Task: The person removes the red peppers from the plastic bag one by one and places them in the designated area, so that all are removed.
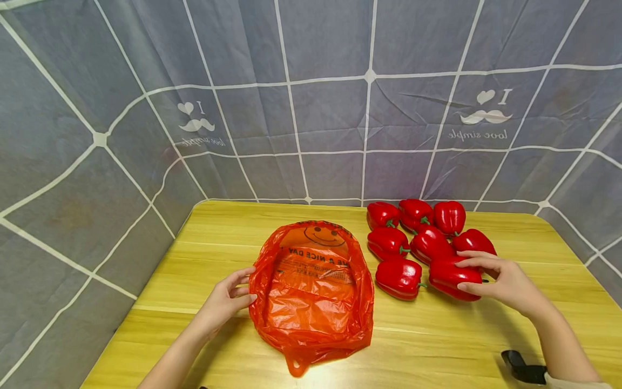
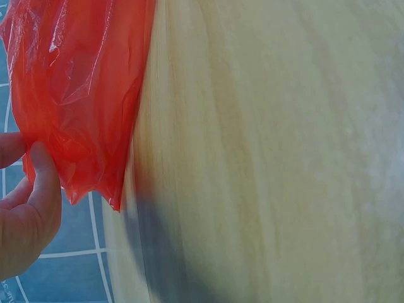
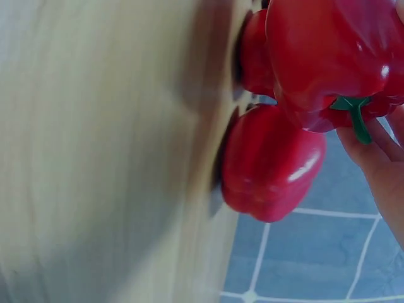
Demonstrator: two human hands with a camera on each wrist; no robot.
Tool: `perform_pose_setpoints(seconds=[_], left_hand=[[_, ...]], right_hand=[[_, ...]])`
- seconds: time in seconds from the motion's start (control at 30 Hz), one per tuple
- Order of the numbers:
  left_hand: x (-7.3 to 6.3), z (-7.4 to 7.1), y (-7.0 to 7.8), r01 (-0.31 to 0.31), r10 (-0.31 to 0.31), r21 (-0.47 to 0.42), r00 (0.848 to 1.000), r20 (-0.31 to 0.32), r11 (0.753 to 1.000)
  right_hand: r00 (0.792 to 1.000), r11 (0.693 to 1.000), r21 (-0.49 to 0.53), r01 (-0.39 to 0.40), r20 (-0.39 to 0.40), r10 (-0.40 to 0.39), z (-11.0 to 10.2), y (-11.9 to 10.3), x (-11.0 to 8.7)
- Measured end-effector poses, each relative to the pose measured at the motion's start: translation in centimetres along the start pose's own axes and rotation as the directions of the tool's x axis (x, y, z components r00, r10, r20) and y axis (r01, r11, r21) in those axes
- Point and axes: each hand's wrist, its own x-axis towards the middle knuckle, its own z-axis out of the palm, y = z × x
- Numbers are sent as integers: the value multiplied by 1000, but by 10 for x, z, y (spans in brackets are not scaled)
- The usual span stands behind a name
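Note:
On the wooden table stands a red plastic bag [image 1: 362, 302], its mouth spread wide and facing up, with a printed smiley showing inside. My left hand [image 1: 224, 300] pinches the bag's left rim between thumb and fingers; the left wrist view shows the bag's side [image 2: 76, 95] by the fingertips. At the right, my right hand [image 1: 510, 283] grips a red bell pepper [image 1: 452, 278] by its right end. In the right wrist view this bell pepper [image 3: 334, 57], green stem towards the palm, appears raised off the table. Another bell pepper [image 3: 271, 164] lies behind it.
Several more red bell peppers [image 1: 398, 278] lie grouped to the right of the bag, reaching towards the table's back edge. A grey curtain with white lines [image 1: 330, 124] hangs behind and at both sides. A black strap piece [image 1: 522, 367] sits at the right wrist.

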Motion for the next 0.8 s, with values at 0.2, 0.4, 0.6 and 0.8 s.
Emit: perform_pose_setpoints(seconds=[0.2, 0.4, 0.6, 0.8], left_hand=[[0, 0, 0, 0, 0, 1, 1000, 0, 1000], [-1, 0, 1, 1, -1, -5, 1000, -4, 1000], [-1, 0, 1, -3, 3, -4, 1000, -3, 1000], [-2, 1, 2, 5, -5, -9, 1000, -4, 1000]], right_hand=[[1000, 1000, 13, -11, 6, 11, 5, 7, -1], [1000, 1000, 7, -22, 23, 21, 10, 13, -2], [999, 999, -16, -39, 23, 39, 13, 16, -2], [999, 999, -32, -36, 17, 37, 16, 15, -2]])
